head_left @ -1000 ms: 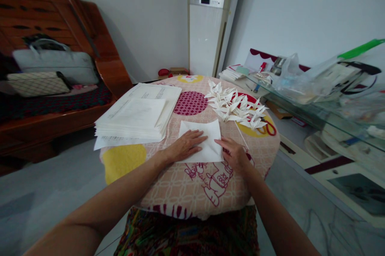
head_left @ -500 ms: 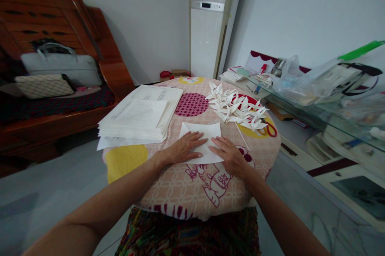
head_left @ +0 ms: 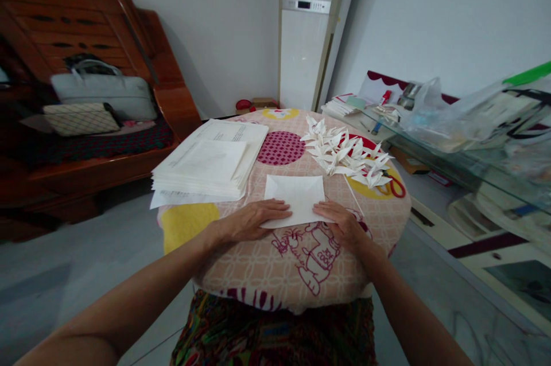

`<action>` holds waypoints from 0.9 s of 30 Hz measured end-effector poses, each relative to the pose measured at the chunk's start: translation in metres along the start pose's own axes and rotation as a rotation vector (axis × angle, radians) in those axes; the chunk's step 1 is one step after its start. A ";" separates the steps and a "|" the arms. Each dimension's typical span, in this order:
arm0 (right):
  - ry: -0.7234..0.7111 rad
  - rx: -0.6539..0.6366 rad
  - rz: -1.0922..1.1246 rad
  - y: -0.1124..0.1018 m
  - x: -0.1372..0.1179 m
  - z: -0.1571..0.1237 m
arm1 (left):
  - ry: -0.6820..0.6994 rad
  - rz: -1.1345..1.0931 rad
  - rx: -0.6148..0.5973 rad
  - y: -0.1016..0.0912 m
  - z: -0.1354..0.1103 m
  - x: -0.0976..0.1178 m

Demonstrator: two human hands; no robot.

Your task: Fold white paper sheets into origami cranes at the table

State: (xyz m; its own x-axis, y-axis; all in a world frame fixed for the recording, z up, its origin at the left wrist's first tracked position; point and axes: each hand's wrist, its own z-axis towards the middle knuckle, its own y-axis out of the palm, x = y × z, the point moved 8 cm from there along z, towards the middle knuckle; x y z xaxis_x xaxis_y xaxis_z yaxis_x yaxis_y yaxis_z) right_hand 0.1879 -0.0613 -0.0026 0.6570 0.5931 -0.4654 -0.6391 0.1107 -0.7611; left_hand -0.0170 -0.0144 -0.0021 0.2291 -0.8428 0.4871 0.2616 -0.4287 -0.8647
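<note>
A folded white paper sheet [head_left: 297, 197] lies on the round table's patterned cloth [head_left: 267, 263]. My left hand [head_left: 252, 220] rests flat on the sheet's near left corner, fingers stretched out. My right hand [head_left: 342, 225] lies at the sheet's near right corner, fingertips on its edge, fingers extended. Behind the sheet sits a heap of several folded white paper cranes [head_left: 344, 154]. A thick stack of white paper [head_left: 210, 162] occupies the table's left side.
Red-handled scissors [head_left: 398, 185] lie at the table's right rim beside the cranes. A glass shelf [head_left: 456, 148] with bags and clutter stands to the right. A wooden bench [head_left: 90, 125] holding bags stands to the left. A white tall appliance [head_left: 307, 33] stands behind.
Both hands have slid toward the near edge of the sheet, which now shows as a shorter folded shape. The camera has shifted a little, moving the scene rightward.
</note>
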 end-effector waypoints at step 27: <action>0.785 0.240 0.011 -0.011 0.085 0.050 | -0.833 -0.131 0.544 -0.054 0.017 -0.097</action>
State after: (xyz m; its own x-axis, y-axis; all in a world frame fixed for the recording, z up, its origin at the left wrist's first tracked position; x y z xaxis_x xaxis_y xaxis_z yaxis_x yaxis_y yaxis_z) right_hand 0.2305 0.0278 -0.0110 0.6817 -0.1253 -0.7208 -0.6570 0.3288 -0.6785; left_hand -0.0372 0.0961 -0.0009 0.6969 -0.2139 0.6845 0.6769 -0.1190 -0.7264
